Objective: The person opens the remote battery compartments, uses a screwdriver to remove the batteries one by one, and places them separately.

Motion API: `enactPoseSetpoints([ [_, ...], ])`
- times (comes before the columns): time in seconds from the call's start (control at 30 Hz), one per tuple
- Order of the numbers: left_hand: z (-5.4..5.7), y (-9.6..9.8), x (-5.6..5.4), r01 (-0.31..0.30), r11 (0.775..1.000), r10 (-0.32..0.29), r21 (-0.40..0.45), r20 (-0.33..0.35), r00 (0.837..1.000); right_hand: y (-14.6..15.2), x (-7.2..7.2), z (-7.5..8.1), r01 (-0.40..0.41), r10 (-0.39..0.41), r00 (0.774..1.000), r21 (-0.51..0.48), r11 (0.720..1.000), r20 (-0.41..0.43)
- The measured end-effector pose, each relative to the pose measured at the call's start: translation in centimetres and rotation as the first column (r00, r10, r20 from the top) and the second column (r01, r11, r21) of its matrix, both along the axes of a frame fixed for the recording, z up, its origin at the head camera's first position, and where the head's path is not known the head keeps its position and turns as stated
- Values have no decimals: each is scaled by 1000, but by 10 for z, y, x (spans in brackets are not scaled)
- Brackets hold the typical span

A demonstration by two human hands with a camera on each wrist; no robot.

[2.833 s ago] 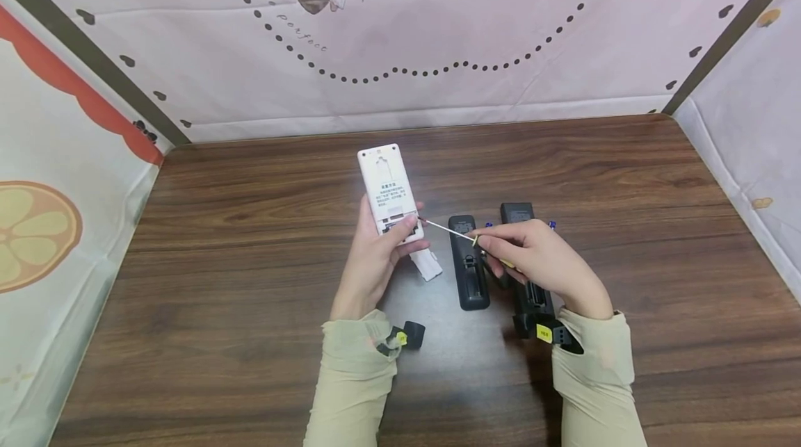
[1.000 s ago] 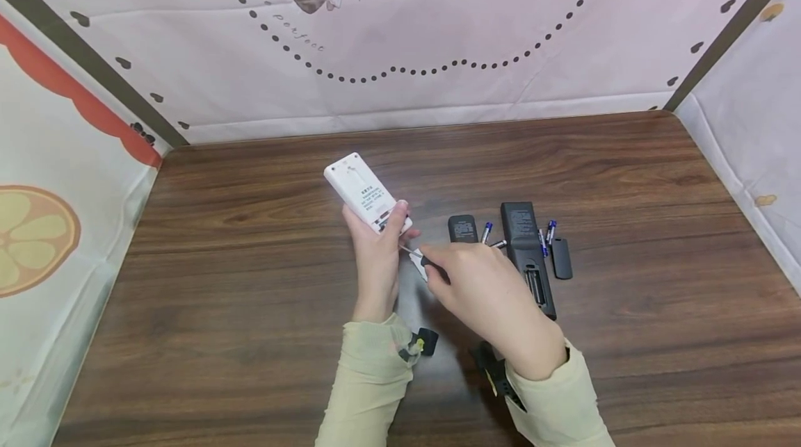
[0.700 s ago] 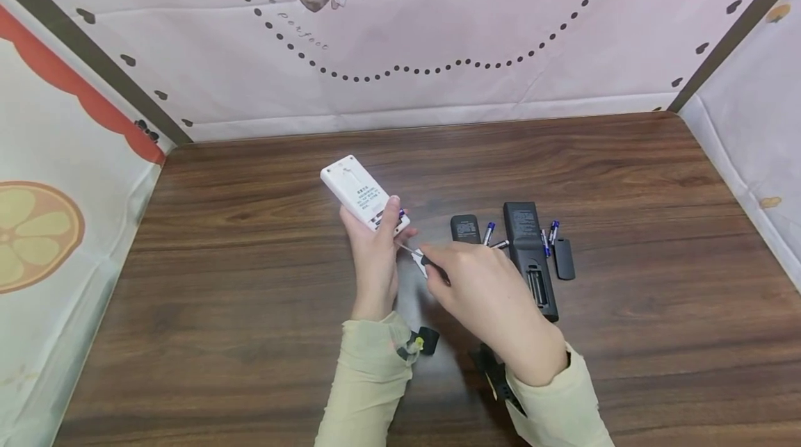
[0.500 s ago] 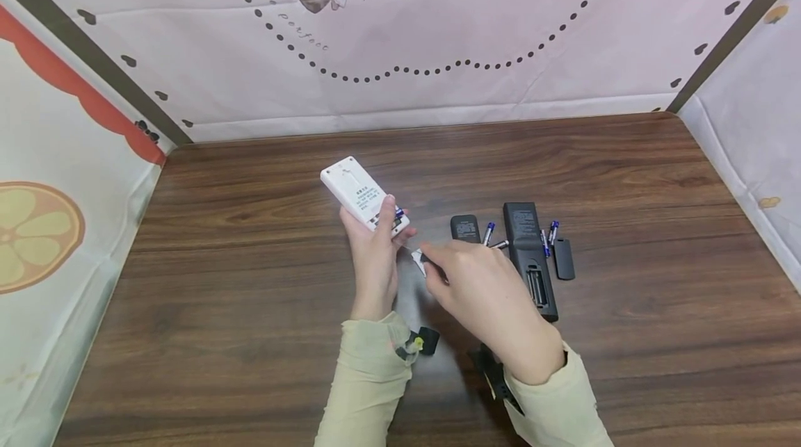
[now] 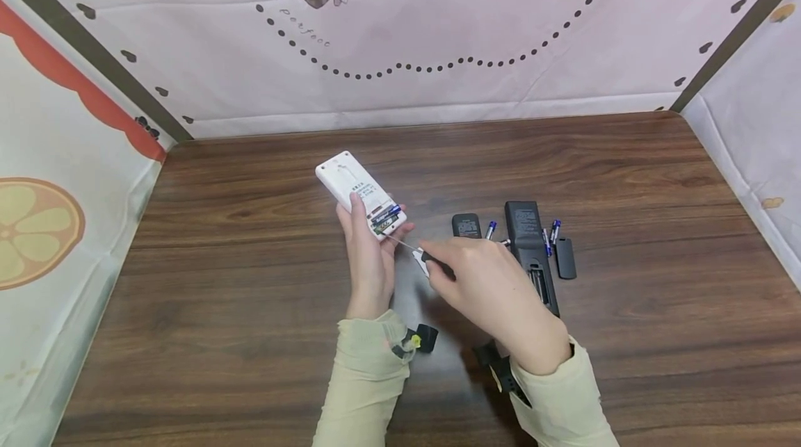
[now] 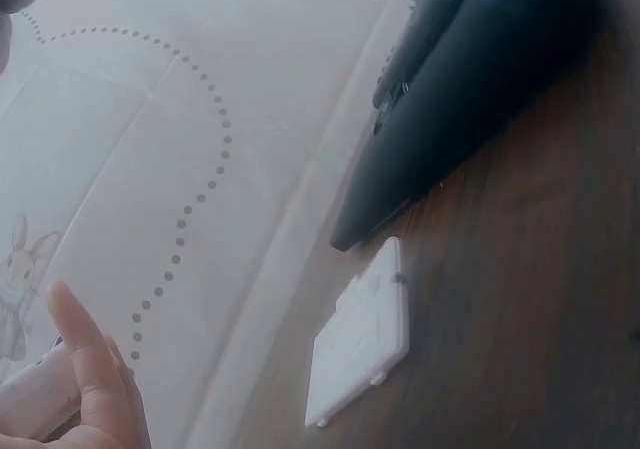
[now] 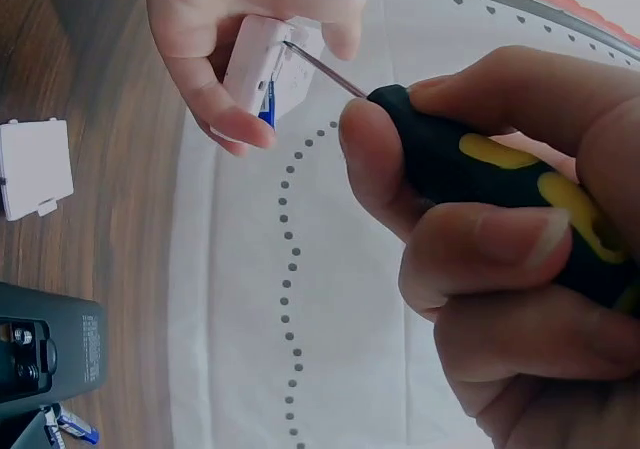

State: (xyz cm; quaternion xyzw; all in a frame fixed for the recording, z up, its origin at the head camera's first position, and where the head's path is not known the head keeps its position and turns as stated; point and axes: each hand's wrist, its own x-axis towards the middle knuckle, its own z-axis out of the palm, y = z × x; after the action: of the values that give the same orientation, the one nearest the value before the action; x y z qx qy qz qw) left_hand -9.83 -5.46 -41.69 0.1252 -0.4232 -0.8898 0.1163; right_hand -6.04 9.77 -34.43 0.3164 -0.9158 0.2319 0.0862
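Observation:
My left hand (image 5: 368,263) holds a white remote control (image 5: 353,179), its back facing up and its top end tilted to the left. The battery compartment is uncovered, and a blue battery (image 5: 393,210) shows at its right edge, with another beside it. My right hand (image 5: 494,287) grips a screwdriver (image 7: 440,149) with a black and yellow handle. In the right wrist view, the tip of its thin metal shaft is at the remote's lower end, by the compartment. A white battery cover (image 6: 360,329) lies on the table below the remote, partly hidden by my right hand in the head view.
Right of my hands lie a small black remote (image 5: 466,224), partly covered, and a longer black remote (image 5: 526,224) with an uncovered battery bay. Loose blue batteries (image 5: 555,230) and a black cover (image 5: 566,259) lie beside them. A printed cloth (image 5: 475,16) hangs behind the wooden table.
The remote has tilted left, and my right hand has come leftward with the screwdriver. Since half a second ago, my left thumb has slid up off the compartment, showing more of the batteries.

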Motion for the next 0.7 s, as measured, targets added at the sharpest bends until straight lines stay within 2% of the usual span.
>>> enactPoseSetpoints([
  [0.27, -3, 3, -2, -33, 998, 32, -46, -17, 999, -3, 3, -1, 12, -11, 1000, 7, 1000, -12],
  [0.43, -18, 2, -7, -81, 991, 78, -106, -39, 996, -9, 7, 0, 31, -29, 998, 37, 999, -64],
  [0.5, -19, 2, -7, -106, 987, 103, -119, -34, 994, -12, 8, 0, 33, -28, 996, 52, 998, -84],
  [0.7, -4, 5, -2, -129, 986, 130, -102, 4, 992, -15, 10, 0, 44, -38, 994, 50, 998, -100],
])
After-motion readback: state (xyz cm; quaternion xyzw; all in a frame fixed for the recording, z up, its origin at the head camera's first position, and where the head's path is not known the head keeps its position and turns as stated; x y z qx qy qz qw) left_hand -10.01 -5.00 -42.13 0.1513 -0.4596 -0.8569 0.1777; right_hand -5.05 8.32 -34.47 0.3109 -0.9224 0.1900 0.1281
